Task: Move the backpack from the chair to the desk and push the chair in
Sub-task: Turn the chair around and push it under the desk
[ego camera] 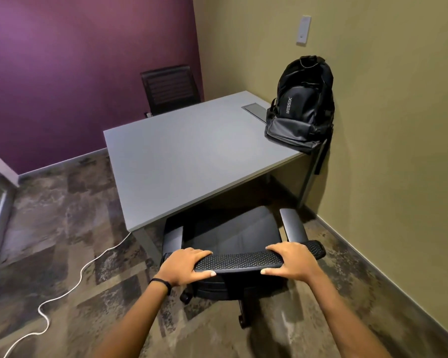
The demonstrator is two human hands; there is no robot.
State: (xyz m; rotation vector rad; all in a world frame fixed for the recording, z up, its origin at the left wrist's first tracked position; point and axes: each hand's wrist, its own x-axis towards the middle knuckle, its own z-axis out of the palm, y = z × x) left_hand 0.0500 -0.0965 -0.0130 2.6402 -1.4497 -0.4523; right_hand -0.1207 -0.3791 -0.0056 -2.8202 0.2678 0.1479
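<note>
- Backpack (301, 104) stands at the desk's (192, 156) two o'clock corner, propped against the wall.
- Left hand (184, 266) and right hand (290, 262) clamp the chair (233, 239) backrest, apparently for pushing it in.

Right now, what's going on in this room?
A person grips the top of the office chair's backrest with the left hand and right hand, the seat partly under the grey desk. The black backpack already stands on the desk's far right corner, against the wall. A second chair sits behind the desk.
</note>
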